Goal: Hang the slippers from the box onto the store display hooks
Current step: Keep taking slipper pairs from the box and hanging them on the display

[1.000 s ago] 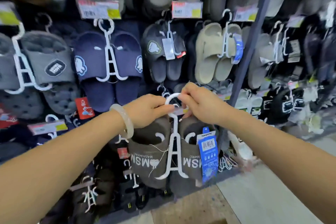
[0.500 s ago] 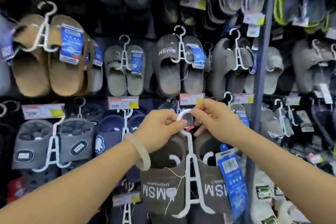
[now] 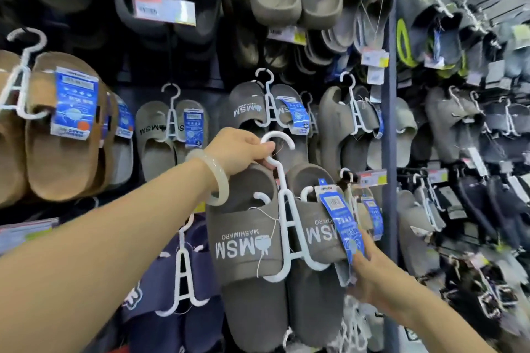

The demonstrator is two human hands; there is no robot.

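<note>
Held slippers (image 3: 258, 238) before display wall, navy pair (image 3: 172, 295) lower left

Your left hand (image 3: 243, 152) pinches a white hanger (image 3: 282, 203) carrying grey slippers (image 3: 249, 238) printed with white "MSM MASHIMARO" lettering and a small white figure. On that wrist sits a pale, milky bangle (image 3: 215, 180). Your right hand (image 3: 370, 275) touches a blue tag (image 3: 341, 221) with white print and a white top strip. Left of your left arm hang tan slippers (image 3: 63, 135) with a blue-and-white tag. Below that arm are navy slippers (image 3: 172, 289) on a white hanger. Above your left hand hangs another grey pair (image 3: 249, 106) with white lettering. Right of your hands runs a dark blue-grey post (image 3: 389, 94).
</note>
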